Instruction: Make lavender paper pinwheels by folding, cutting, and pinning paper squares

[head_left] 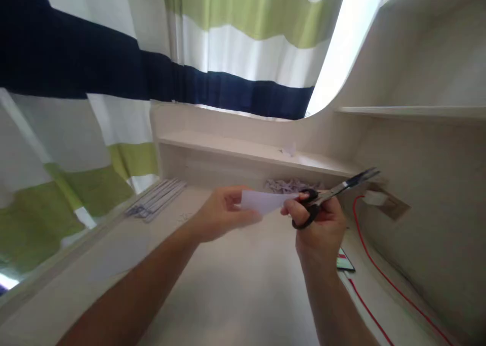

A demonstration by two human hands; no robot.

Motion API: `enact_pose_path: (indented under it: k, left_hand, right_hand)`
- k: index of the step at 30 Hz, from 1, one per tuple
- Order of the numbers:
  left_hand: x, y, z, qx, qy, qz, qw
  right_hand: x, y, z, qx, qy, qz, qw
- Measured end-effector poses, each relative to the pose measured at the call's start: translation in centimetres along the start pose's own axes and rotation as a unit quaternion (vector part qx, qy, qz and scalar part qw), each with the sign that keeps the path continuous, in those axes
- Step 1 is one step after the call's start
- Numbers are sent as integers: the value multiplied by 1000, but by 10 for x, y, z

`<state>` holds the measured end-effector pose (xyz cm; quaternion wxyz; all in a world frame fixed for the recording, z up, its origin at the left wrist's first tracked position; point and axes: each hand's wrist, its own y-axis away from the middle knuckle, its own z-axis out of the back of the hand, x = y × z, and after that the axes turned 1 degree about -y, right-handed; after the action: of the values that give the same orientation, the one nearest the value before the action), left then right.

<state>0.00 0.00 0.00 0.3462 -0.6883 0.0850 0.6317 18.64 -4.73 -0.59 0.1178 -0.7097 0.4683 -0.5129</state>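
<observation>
A folded piece of white paper (pixel 261 201) is pinched between the thumb and fingers of my left hand (pixel 228 209). Its narrow right end reaches the fingertips of my right hand (pixel 322 224), which seem to touch it. In that same hand is a pair of scissors (pixel 312 207) with black handles, the fingers through the loops. The blades point up and to the right, away from the paper. Both hands are held above the white desk (pixel 235 285).
Bundled paper strips (pixel 159 199) lie at the desk's left; curled paper pieces (pixel 290 185) sit at the back. At right are a phone (pixel 345 261), a red cable (pixel 383 272) and a wall socket (pixel 375 198). A small paper piece (pixel 289 149) stands on the back ledge (pixel 228 144).
</observation>
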Motion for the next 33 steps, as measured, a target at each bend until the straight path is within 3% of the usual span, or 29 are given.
enact_pose_path:
  k: [7, 15, 23, 28, 33]
  left_hand:
    - [-1, -2, -8, -76, -24, -58, 995]
    - [-12, 0, 3, -83, -45, -58, 994]
    - [11, -9, -6, -179, 100, -97, 974]
    - [7, -6, -11, -220, 35, -98, 970]
    - [-3, -2, 1, -221, -31, -90, 971]
  right_hand:
    - [1, 0, -1, 9, -16, -3, 1000]
    - [-2, -3, 4, 29, -1, -10, 1000]
    - [-2, 9, -3, 32, 35, -54, 997]
    - [0, 19, -13, 47, 29, -108, 993]
    - [3, 16, -11, 87, 53, -164, 981]
